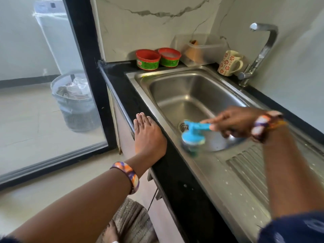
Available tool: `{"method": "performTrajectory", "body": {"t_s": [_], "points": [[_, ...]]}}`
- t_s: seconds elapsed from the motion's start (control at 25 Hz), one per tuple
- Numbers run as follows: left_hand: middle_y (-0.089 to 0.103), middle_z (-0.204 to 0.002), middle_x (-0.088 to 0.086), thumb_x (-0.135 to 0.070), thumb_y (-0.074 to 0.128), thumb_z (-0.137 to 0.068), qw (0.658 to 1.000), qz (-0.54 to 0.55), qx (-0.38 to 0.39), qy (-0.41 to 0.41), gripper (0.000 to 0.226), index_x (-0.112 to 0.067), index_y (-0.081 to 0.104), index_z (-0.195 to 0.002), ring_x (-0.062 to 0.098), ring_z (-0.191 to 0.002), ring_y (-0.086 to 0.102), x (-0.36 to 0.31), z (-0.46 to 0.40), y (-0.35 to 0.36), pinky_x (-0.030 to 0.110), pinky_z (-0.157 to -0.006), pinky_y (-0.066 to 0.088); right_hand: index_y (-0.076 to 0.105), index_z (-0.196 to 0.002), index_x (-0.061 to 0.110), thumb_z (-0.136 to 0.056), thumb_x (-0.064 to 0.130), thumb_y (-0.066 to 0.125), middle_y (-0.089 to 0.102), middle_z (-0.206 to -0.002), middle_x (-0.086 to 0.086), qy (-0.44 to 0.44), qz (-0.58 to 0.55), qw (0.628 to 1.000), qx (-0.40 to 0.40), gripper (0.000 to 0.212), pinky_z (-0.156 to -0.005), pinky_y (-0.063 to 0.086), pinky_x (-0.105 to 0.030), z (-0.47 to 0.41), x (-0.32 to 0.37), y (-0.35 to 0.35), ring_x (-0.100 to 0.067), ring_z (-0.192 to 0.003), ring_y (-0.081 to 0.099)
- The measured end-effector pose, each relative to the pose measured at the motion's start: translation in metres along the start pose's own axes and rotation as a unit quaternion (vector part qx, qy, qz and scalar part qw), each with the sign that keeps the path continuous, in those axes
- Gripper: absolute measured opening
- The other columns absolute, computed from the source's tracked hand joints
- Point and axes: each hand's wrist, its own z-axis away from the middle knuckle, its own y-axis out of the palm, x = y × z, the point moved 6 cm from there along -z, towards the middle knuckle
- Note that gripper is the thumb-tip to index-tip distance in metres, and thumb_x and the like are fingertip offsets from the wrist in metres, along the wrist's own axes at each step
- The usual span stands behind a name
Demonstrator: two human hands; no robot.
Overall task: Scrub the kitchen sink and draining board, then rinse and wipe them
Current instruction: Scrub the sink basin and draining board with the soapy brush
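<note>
Black desk [138,106] running from the near right to the far wall, edged at the left by a dark door frame with glass. Set into it, a steel sink [192,95] with its drain at the near end of the bowl, and a ribbed draining board [245,174] adjoining on the near side, flecked with pale spots. Beyond the glass, a white-lined waste bin [75,102] on the floor. At the back right corner, an angled chrome tap [263,50], spout pointing left. Against the wall behind the bowl, a clear plastic container [201,50]. Left of that, two red-rimmed green tubs [148,59] side by side, touching. Just left of the tap base, a cream mug [229,63] with a red flower pattern, leaning.

Left hand [149,135] flat on the desk's front edge, fingers straight and together, holding nothing; ring on one finger, orange and purple bangle at the wrist. Right hand [235,122] blurred, over the near end of the bowl, grip closed round the handle of a blue scrubbing brush [193,135]. Brush head down on the sink's near rim, beside the drain, where bowl meets draining board. Similar bangle on the right wrist.
</note>
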Motion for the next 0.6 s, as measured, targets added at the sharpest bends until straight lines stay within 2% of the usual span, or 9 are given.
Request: {"method": "performTrajectory", "body": {"t_s": [0.08, 0.12, 0.2, 0.28, 0.36, 0.44, 0.52, 0.6], "points": [[-0.008, -0.155, 0.023, -0.009, 0.034, -0.093, 1.0, 0.006, 0.013, 0.002, 0.066, 0.004, 0.0, -0.148, 0.032, -0.144, -0.013, 0.001, -0.001, -0.001, 0.04, -0.118, -0.007, 0.067, -0.106, 0.025, -0.089, 0.01, 0.058, 0.043, -0.038, 0.001, 0.047, 0.034, 0.997, 0.046, 0.024, -0.03, 0.02, -0.011, 0.021, -0.007, 0.003, -0.003, -0.03, 0.027], [-0.009, -0.155, 0.023, -0.009, 0.035, -0.093, 1.0, 0.01, 0.017, 0.007, 0.067, 0.005, -0.002, -0.148, 0.033, -0.144, -0.013, 0.002, -0.006, -0.004, 0.04, -0.117, -0.007, 0.067, -0.108, 0.023, -0.089, 0.01, 0.058, 0.043, -0.037, 0.002, 0.044, 0.057, 0.997, 0.039, 0.025, -0.031, 0.019, -0.011, 0.018, -0.004, 0.005, -0.004, -0.031, 0.027], [-0.01, -0.155, 0.023, -0.01, 0.033, -0.094, 0.999, 0.011, 0.008, 0.03, 0.066, 0.004, -0.002, -0.148, 0.033, -0.144, -0.014, 0.008, -0.027, -0.015, 0.04, -0.117, -0.007, 0.067, -0.114, 0.018, -0.088, 0.012, 0.06, 0.046, -0.04, 0.005, 0.008, 0.061, 0.998, -0.022, 0.027, -0.033, 0.02, -0.012, -0.011, 0.019, 0.006, -0.004, -0.033, 0.031], [-0.009, -0.155, 0.022, -0.011, 0.032, -0.096, 0.999, 0.011, 0.001, 0.046, 0.063, 0.003, -0.001, -0.148, 0.031, -0.145, -0.012, 0.021, -0.061, -0.031, 0.038, -0.117, -0.007, 0.063, -0.12, 0.015, -0.089, 0.01, 0.059, 0.048, -0.046, 0.006, -0.022, 0.001, 0.995, -0.093, 0.031, -0.031, 0.023, -0.01, -0.053, 0.046, 0.005, 0.001, -0.03, 0.034], [-0.007, -0.156, 0.02, -0.013, 0.03, -0.097, 0.999, 0.011, 0.013, 0.048, 0.061, 0.002, 0.001, -0.149, 0.03, -0.145, -0.011, 0.041, -0.099, -0.043, 0.037, -0.117, -0.005, 0.056, -0.124, 0.02, -0.092, 0.008, 0.056, 0.047, -0.041, 0.009, -0.022, -0.072, 0.989, -0.129, 0.035, -0.029, 0.021, -0.008, -0.099, 0.072, 0.008, 0.001, -0.026, 0.033], [-0.006, -0.156, 0.019, -0.013, 0.028, -0.098, 0.999, 0.005, 0.023, 0.047, 0.059, 0.002, 0.002, -0.149, 0.029, -0.145, -0.009, 0.062, -0.138, -0.051, 0.037, -0.118, -0.004, 0.057, -0.126, 0.014, -0.092, 0.005, 0.054, 0.048, -0.045, 0.006, -0.03, -0.126, 0.981, -0.146, 0.035, -0.028, 0.02, -0.009, -0.143, 0.1, 0.01, 0.001, -0.025, 0.033], [-0.004, -0.156, 0.019, -0.013, 0.027, -0.099, 0.998, -0.007, 0.031, 0.052, 0.057, 0.003, 0.004, -0.149, 0.029, -0.146, -0.008, 0.079, -0.174, -0.056, 0.037, -0.119, -0.002, 0.058, -0.126, 0.005, -0.091, 0.004, 0.054, 0.048, -0.061, -0.001, -0.042, -0.137, 0.975, -0.168, 0.035, -0.029, 0.022, -0.009, -0.18, 0.123, 0.01, 0.001, -0.031, 0.035], [-0.001, -0.157, 0.02, -0.011, 0.028, -0.098, 0.997, -0.019, 0.033, 0.061, 0.057, 0.003, 0.007, -0.149, 0.03, -0.146, -0.004, 0.087, -0.21, -0.058, 0.037, -0.118, -0.001, 0.059, -0.125, 0.006, -0.091, 0.005, 0.055, 0.048, -0.066, -0.002, -0.062, -0.09, 0.976, -0.191, 0.035, -0.032, 0.025, -0.008, -0.213, 0.147, 0.007, -0.004, -0.043, 0.037]]}}
